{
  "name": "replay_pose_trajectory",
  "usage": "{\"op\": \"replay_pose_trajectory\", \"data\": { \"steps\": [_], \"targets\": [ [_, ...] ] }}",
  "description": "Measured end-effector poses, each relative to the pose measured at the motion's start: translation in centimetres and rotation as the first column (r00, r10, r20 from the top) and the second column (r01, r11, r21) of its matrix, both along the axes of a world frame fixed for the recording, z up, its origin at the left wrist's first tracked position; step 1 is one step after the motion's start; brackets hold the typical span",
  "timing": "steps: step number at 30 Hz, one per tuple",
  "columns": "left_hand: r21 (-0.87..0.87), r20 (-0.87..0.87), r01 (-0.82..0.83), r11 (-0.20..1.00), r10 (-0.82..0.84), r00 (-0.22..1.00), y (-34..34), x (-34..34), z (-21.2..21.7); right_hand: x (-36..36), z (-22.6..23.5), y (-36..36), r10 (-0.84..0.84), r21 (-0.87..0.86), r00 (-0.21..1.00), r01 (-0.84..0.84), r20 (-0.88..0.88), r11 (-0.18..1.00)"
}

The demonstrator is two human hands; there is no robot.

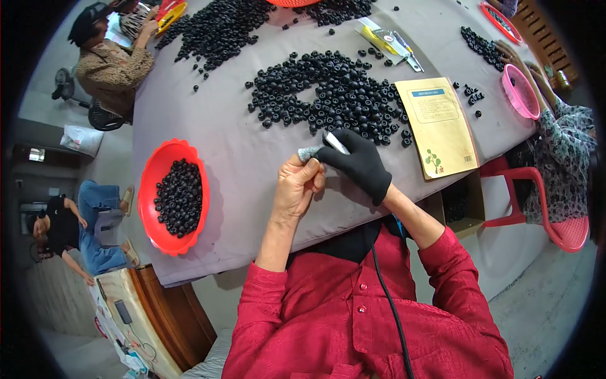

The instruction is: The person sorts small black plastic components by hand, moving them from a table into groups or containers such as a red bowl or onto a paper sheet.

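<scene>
My left hand (pixel 298 186) is bare and closed in a pinch near the table's front edge. A grey, speckled finger sleeve (pixel 307 153) seems to cover one of its fingertips. Any small piece between these fingers is hidden. In a black glove, my right hand (pixel 360 161) meets the left fingertips and grips a slim white tool (pixel 336 143), whose tip I cannot make out. Just beyond both hands lies a broad pile of small, round black pieces (pixel 341 95) with hollows in them. A red scalloped bowl (pixel 144 201) to the left holds more such pieces.
A tan booklet (pixel 442 139) lies right of the pile, with a packet of tools (pixel 391 43) beyond it. Another heap of black pieces (pixel 218 31) spreads at the back. A pink basket (pixel 522 95) stands near a co-worker's arms at right. Other people sit at left.
</scene>
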State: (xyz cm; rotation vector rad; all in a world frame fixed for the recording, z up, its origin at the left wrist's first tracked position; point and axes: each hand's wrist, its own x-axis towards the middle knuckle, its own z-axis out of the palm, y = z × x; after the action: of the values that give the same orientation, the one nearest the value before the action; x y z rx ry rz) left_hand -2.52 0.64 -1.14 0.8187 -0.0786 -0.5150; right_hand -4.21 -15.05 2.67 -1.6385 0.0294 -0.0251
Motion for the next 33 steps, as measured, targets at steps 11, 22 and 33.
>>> {"op": "replay_pose_trajectory", "data": {
  "steps": [11, 22, 33],
  "targets": [
    [-0.008, -0.042, 0.006, 1.000, -0.007, 0.999, 0.0, -4.6, 0.9, -3.2, -0.9, 0.0, 0.200, 0.125, 0.980, -0.198, -0.004, 0.972],
    [-0.154, -0.004, -0.064, 0.986, 0.064, 0.998, 2.2, -6.1, 3.1, -5.1, -3.0, 0.6, 0.046, -0.029, 0.993, -0.043, 0.106, 0.999],
    [-0.269, 0.063, -0.126, 0.955, 0.149, 0.987, 4.5, -5.4, 6.2, -5.5, -2.2, 0.0, 0.016, -0.122, 0.998, -0.009, 0.059, 0.993]
  ]
}}
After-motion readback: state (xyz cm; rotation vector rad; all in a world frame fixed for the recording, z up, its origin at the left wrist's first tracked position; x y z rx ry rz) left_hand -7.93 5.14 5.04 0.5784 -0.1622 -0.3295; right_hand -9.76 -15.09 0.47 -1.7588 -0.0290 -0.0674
